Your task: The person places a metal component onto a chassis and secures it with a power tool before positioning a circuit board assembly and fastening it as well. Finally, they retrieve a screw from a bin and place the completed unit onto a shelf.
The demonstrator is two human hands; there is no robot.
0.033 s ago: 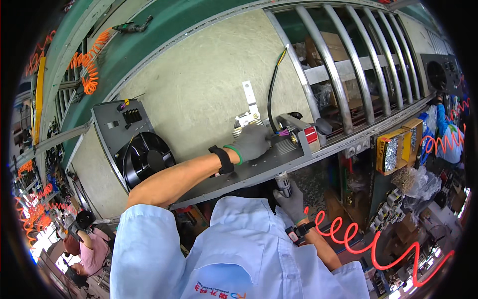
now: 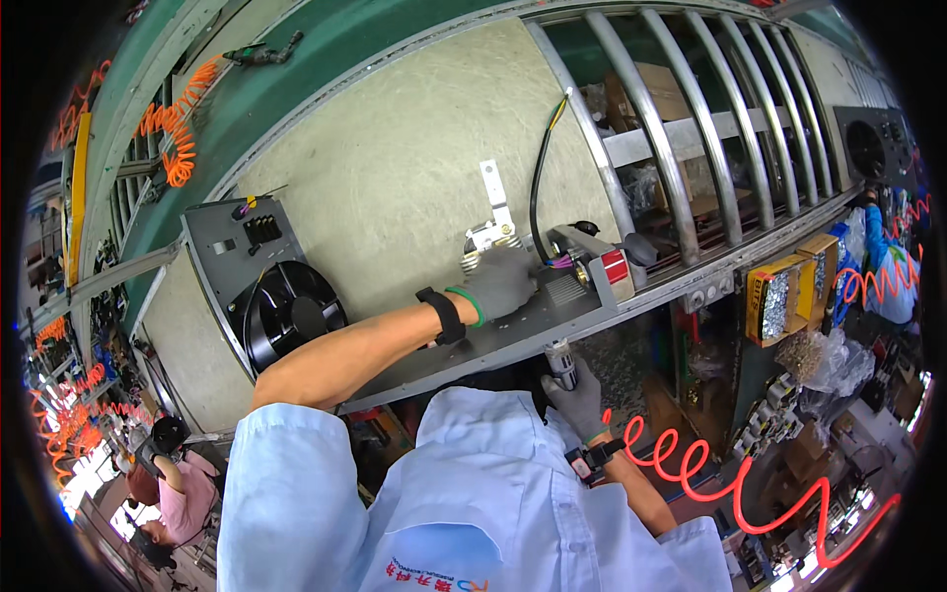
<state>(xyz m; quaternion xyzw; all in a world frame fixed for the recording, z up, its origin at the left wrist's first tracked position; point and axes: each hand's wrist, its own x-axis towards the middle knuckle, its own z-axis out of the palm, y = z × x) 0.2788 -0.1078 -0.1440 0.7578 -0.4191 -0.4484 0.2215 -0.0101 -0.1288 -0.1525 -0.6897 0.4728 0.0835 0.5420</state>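
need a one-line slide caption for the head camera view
Gloved left hand at a silver metal part above a grey panel, gloved right hand gripping a grey handheld tool.

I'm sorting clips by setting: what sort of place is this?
Probably a factory assembly line: a metal roller conveyor, a black fan on a grey panel, a tool in the right hand.

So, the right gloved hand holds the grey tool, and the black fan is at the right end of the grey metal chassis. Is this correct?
Not quite: the black fan is at the left end of the grey metal chassis, as the head view shows. The right gloved hand does hold the grey tool.
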